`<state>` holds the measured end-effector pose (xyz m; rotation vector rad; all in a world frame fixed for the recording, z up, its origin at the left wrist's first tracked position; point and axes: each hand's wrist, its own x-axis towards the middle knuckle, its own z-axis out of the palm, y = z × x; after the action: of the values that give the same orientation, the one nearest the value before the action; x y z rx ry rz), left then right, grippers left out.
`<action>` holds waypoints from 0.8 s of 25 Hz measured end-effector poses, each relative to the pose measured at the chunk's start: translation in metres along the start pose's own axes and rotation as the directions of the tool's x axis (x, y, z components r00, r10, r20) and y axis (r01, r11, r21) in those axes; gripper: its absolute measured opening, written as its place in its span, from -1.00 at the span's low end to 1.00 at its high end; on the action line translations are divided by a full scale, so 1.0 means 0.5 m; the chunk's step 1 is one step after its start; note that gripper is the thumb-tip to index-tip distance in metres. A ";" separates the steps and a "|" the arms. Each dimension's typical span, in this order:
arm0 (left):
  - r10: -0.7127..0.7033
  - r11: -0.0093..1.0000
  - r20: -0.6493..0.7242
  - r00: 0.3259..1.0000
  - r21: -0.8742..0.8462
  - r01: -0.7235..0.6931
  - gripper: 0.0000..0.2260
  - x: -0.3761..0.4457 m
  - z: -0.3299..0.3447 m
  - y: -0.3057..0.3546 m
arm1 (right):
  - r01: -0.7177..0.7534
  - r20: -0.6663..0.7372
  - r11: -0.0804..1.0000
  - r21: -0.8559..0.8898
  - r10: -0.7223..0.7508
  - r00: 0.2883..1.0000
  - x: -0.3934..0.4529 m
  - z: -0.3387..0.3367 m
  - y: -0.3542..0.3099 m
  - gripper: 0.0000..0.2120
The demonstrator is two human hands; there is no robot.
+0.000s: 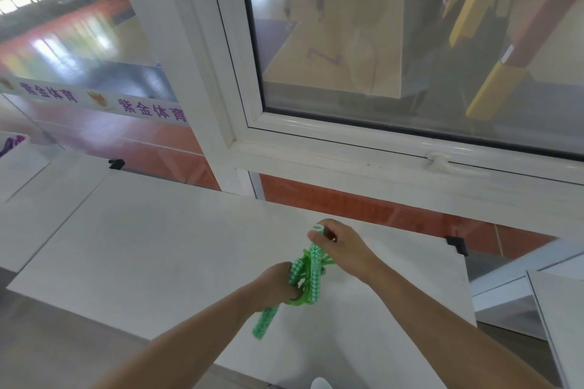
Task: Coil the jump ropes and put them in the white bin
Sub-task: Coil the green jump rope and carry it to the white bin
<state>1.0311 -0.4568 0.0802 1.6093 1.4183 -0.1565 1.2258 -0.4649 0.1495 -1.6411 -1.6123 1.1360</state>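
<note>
- We observe one green jump rope [308, 275] held in both hands above the white worktop [151, 249], near its right front part.
- The left hand [278, 284] has its grip pressed together around the bunched green cord and one handle [268, 319]; that handle carries a green-and-white chequered pattern and projects downward and toward the camera from under the fist.
- The right hand [343, 246] pinches the top of the second handle [316, 265] between thumb and fingers. This handle stands close to upright, and its open white end shows above the thumb.
- Loops of green cord are gathered between the two handles; we cannot tell how many turns there are.
- No writing is legible on either handle; only the diamond and chequer pattern shows.
- A white banner strip [104, 101] on the glass partition at left bears purple characters reading 紫金体育, printed twice, each beside a small emblem too blurred to identify.
- At the far left edge, a white container [22, 138] with something purple in it is partly in view; we cannot confirm what it is.
- Behind the worktop stands a white-framed window [395, 142] with a latch handle [437, 161] on its lower frame.
</note>
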 end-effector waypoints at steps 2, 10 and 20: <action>-0.003 0.972 -0.027 1.000 -0.234 -0.003 -0.86 -0.005 0.018 0.008 | -0.055 0.052 0.996 0.072 0.052 0.997 -0.006 0.034 0.014 -0.75; -0.073 0.884 -0.114 0.991 -0.468 0.011 -0.86 -0.006 0.013 -0.016 | -0.125 0.142 0.991 0.058 0.115 0.983 -0.013 0.079 0.051 -0.85; -0.365 0.786 -0.262 0.893 -0.600 0.145 -0.81 -0.004 -0.042 -0.135 | -0.395 0.392 0.756 0.522 0.199 0.898 -0.027 0.158 0.009 -0.71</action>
<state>0.9650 -0.4522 0.0557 0.9621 1.7636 0.4056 1.1609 -0.4916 0.1100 -1.3562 -0.9906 1.9257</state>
